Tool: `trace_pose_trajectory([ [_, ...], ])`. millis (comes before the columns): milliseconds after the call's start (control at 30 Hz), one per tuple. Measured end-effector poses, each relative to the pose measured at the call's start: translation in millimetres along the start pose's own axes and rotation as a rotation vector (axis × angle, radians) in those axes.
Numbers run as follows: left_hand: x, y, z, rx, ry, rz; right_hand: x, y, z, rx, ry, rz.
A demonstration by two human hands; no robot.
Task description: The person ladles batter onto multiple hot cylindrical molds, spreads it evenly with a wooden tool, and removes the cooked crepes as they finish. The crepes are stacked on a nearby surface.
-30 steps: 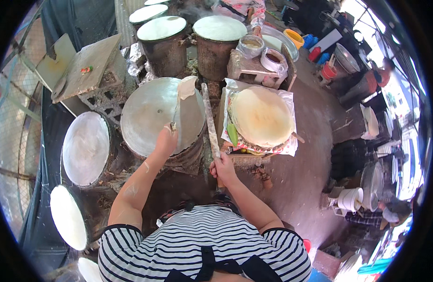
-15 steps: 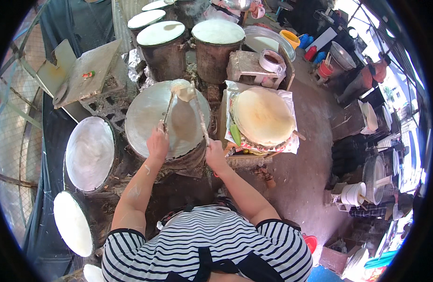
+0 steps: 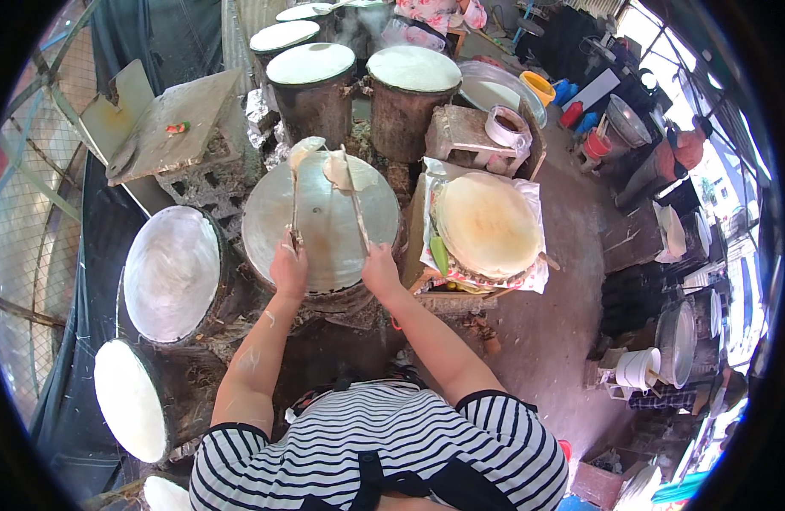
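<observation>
My left hand (image 3: pixel 289 271) is closed round a thin wooden stick (image 3: pixel 295 200), and my right hand (image 3: pixel 380 271) grips a second, similar stick (image 3: pixel 359 215). Both reach away from me over a round, greyish griddle (image 3: pixel 264 223) set on a dark drum. At the far end of the left stick hangs a pale, soft scrap (image 3: pixel 304 153), like thin dough or flatbread. Another pale piece (image 3: pixel 338 174) clings near the right stick's tip; whether the two are joined I cannot tell. To the right, a stack of round, browned flatbreads (image 3: pixel 488 226) lies on paper beside a green, long object (image 3: pixel 439 255).
More round griddles stand on drums at left (image 3: pixel 172 274), lower left (image 3: pixel 130 400) and ahead (image 3: pixel 414 68). A block stand (image 3: pixel 473 136) bears a roll of tape-like shape (image 3: pixel 507 128). A slanted board (image 3: pixel 184 123) is at far left. People are farther off.
The sticks' tips have moved apart, the left one leftward. The pale lump that was bunched between them now shows as two pieces. My view has shifted slightly.
</observation>
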State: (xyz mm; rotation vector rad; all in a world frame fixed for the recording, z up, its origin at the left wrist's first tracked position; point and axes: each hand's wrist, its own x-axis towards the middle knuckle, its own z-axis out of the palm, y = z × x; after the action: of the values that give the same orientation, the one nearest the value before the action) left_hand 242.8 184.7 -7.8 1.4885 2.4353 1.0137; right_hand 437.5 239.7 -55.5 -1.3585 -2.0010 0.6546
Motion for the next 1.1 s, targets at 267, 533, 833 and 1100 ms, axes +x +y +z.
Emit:
trace_pose_trajectory([
  [267,-8,-3,-13,-0.478,0.022,-0.072,8,-14,-5,-0.053,-0.005,0.019],
  [533,-22,-22,-20,-0.624,0.110,-0.162,31,4,-11,-0.098,0.046,0.001],
  [833,-28,-17,-44,-0.955,0.034,-0.370,31,-20,-4,-0.078,-0.030,-0.002],
  [1100,-37,-17,-44,-0.923,0.035,-0.414,23,-29,34,-0.026,-0.114,-0.101],
])
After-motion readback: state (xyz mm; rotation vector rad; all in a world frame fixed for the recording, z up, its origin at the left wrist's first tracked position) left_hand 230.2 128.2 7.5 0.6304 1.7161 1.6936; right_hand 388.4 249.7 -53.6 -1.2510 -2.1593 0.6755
